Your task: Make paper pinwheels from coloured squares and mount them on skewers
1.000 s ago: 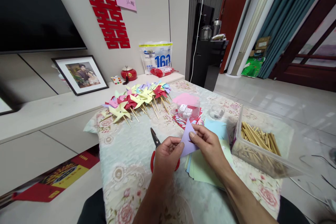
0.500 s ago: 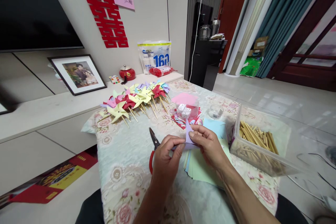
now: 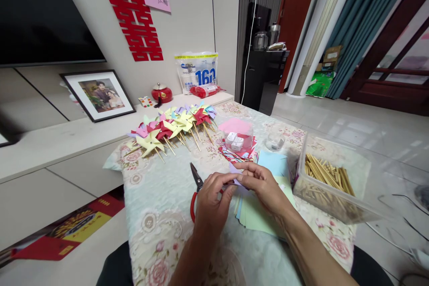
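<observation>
Between my two hands is a small sheet of purple paper (image 3: 233, 169), mostly covered by my fingers. My left hand (image 3: 216, 192) pinches its near left side with thumb and forefinger. From the right, my right hand (image 3: 258, 183) closes on the paper, its thumb and fingertips meeting my left fingertips. Red-handled scissors (image 3: 196, 183) lie beside my left hand, blades pointing away from me, one handle partly hidden. Under my right hand is a stack of green and blue paper sheets (image 3: 254, 214).
Finished paper pinwheels (image 3: 177, 125) on sticks lie at the table's far left. A clear tub (image 3: 243, 140) sits on red paper scraps beyond my hands, near a round clear lid (image 3: 275, 142). At right stands a plastic box (image 3: 321, 199) of wooden sticks.
The purple paper's upright corner has folded down toward my left hand. My right fingers have moved left and now meet my left fingertips.
</observation>
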The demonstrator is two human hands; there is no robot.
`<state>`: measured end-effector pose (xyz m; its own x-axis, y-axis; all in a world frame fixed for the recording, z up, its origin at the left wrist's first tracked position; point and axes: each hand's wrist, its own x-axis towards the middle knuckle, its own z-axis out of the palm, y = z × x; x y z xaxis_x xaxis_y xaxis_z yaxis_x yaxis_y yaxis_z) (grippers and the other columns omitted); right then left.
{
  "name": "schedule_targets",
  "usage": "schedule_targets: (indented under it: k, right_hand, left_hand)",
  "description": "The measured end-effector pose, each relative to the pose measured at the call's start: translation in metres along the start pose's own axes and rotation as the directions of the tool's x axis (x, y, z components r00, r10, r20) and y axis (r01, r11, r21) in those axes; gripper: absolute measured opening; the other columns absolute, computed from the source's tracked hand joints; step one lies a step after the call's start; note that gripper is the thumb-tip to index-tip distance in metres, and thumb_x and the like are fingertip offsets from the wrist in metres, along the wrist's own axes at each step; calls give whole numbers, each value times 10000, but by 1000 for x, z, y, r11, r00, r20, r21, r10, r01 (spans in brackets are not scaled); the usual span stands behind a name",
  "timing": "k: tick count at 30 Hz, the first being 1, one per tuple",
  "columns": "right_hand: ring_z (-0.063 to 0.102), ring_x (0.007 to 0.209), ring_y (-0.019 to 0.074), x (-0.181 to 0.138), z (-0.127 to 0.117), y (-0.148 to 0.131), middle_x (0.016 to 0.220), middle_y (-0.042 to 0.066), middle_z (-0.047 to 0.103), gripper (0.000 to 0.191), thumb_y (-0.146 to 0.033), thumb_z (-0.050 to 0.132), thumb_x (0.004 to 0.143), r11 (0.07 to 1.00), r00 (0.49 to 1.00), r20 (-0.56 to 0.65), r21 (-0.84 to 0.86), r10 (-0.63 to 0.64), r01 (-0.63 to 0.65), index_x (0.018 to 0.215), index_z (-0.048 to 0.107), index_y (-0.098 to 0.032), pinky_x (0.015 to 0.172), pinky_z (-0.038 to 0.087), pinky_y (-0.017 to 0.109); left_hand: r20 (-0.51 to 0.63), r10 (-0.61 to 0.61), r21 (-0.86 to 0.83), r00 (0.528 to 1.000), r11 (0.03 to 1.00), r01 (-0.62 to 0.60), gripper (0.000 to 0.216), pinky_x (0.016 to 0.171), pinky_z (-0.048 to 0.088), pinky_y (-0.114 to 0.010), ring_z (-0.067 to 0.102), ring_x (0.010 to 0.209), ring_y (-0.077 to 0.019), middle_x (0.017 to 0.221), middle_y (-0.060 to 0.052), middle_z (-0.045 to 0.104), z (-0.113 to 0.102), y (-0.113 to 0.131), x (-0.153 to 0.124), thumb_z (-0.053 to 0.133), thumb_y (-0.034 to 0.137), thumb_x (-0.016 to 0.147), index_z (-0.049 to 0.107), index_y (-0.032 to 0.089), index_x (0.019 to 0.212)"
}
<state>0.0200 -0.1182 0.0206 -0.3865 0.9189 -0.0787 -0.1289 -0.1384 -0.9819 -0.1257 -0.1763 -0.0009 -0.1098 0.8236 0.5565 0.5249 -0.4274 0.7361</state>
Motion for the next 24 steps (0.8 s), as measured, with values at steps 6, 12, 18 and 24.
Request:
schedule_targets:
  k: [6,12,18,24]
  right_hand:
    - [566,714,179,0,-2,7,758,11,637,396,-435,702,770,953,994,-23,-286,-109,98,1057,715,-162,660,403,303]
    - [614,1058,263,1,-4,7,1132,92,695,325,-423,581,903,834,948,14,-472,-317,286,1096,729,-206,875,452,384]
    - [597,1128,248,-2,-4,3,1153,86,694,272,-343,660,875,713,876,121,-535,-466,453,1104,726,-212,983,426,386]
    - [647,844,200,-3,0,4,847,31,725,148,-295,634,890,750,916,126,-538,-382,386,856,737,-194,800,452,319]
  left_hand:
    - [-36,-140,-70,989,988,137,71,730,480,-276,643,783,-163,829,-11,686,0,-2,-1,622,183,865,685,209,885]
    - [-116,-220,-158,969,967,200,18,751,478,-283,622,881,-186,920,-47,641,0,-9,0,687,216,782,701,206,775]
    - [-109,-461,-414,881,827,381,132,764,498,-319,634,965,-234,1097,-110,650,-1,-12,2,737,296,710,678,181,739]
    - [-5,-552,-545,834,701,460,185,655,474,-267,601,667,-156,688,-18,663,2,-9,2,757,302,693,644,177,771]
